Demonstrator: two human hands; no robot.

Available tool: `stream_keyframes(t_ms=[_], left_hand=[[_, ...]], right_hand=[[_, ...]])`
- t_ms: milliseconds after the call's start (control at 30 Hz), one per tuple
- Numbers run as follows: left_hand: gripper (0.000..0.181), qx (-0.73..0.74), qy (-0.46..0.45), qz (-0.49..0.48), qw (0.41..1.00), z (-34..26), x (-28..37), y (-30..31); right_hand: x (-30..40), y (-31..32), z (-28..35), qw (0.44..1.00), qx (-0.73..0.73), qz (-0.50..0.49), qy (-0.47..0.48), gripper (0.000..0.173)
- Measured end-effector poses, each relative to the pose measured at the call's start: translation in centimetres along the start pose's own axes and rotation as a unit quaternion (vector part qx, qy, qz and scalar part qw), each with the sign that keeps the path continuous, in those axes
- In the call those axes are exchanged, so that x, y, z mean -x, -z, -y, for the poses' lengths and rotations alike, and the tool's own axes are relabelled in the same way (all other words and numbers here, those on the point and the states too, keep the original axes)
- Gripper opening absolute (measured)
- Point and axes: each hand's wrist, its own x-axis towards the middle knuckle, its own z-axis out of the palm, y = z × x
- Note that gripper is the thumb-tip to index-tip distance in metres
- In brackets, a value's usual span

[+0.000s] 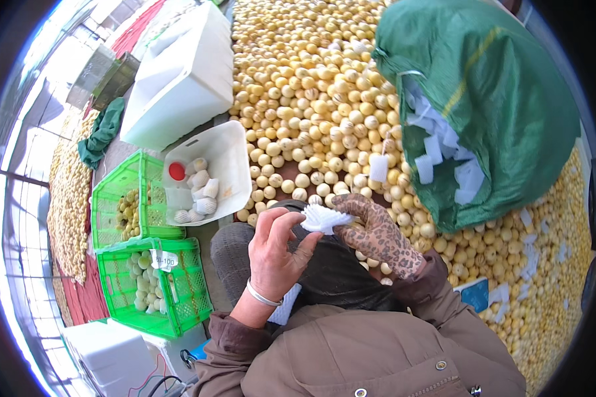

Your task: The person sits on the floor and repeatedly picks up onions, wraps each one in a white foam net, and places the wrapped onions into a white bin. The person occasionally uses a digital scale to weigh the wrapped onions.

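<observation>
Above my lap, my left hand (281, 248), bare with a metal bangle at the wrist, pinches one side of a white foam net sleeve (325, 219). My right hand (375, 235), in a leopard-print glove, grips the sleeve's other end. Whether a fruit is inside the sleeve cannot be told. Round yellowish fruits (323, 189) cover the floor just beyond my hands. One foam sleeve (378, 167) lies flat on them. Another piece of foam netting (285, 305) rests against my lap, below my left wrist.
A white plastic basin (233, 171) at left holds fruits in foam nets and a red round item. Green crates (110, 278) with fruit stand beside it, a white foam box (206, 82) behind. At right, a large green woven sack (516, 114) spills foam sleeves.
</observation>
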Motion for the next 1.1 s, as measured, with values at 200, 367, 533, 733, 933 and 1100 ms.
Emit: stream_keyframes(t_ms=[200,367,533,733,933,1100], left_hand=[[0.022,-0.070,-0.112,0.016,0.991,2.2,0.2,1.3],[0.019,0.094,0.092,0.084,0.988,1.8,1.4,1.2],[0.057,0.260,0.133,0.125,0.948,3.0,2.6,0.3],[0.059,0.347,0.179,0.010,0.921,3.4,4.1,0.0],[0.047,0.523,0.245,-0.023,0.816,4.9,3.9,2.4],[0.053,0.809,0.243,0.096,0.526,5.8,4.6,4.3]], right_hand=[[-1.5,-1.5,1.0,0.973,-0.217,0.049,-0.057,0.029],[-2.6,-2.8,1.0,0.865,-0.490,0.060,-0.084,0.043],[-3.5,-5.3,1.4,0.883,-0.467,0.002,-0.045,0.043],[-2.0,-8.0,2.8,0.986,0.023,0.006,0.168,0.055],[-1.4,-7.7,3.5,0.959,-0.283,-0.014,0.016,0.052],[-1.5,-6.7,1.6,0.898,-0.418,0.116,-0.074,0.050]])
